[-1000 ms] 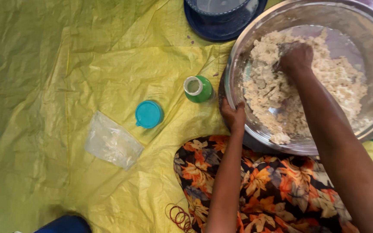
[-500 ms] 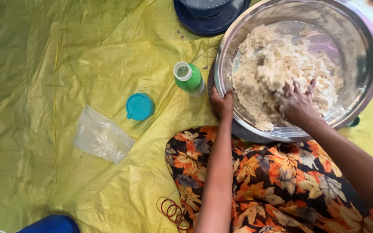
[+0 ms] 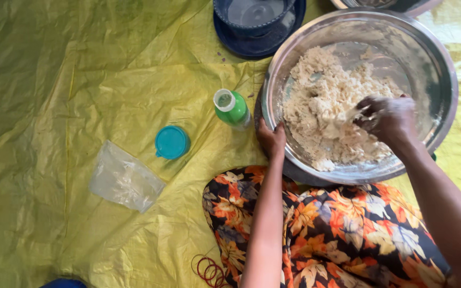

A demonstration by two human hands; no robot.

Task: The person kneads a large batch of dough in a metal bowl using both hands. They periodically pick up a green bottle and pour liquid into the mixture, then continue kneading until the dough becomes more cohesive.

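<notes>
Dough (image 3: pixel 326 114), one pale crumbly mass, lies in the single large steel bowl (image 3: pixel 433 69) at the upper right of a yellow sheet (image 3: pixel 81 80). One right hand (image 3: pixel 385 118) is down inside the bowl on the right side of the dough, its fingers curled and pinching a clump of it, the forearm slanting up from the lower right. One left hand (image 3: pixel 271 140) rests against the near left rim of the bowl, fingers together and pressed on the rim, the arm running straight up from below. Just left of the bowl stands one green bottle (image 3: pixel 232 108), uncapped. One teal cap (image 3: pixel 171 142) lies further left, apart from the bottle, and one clear plastic bag (image 3: pixel 125 177) lies beside that. One dark blue vessel (image 3: pixel 254 21) sits above, on a blue plate. A small pile of red rubber bands (image 3: pixel 209 269) lies at the bottom edge, by the floral cloth (image 3: pixel 337 229) over the person's lap.
</notes>
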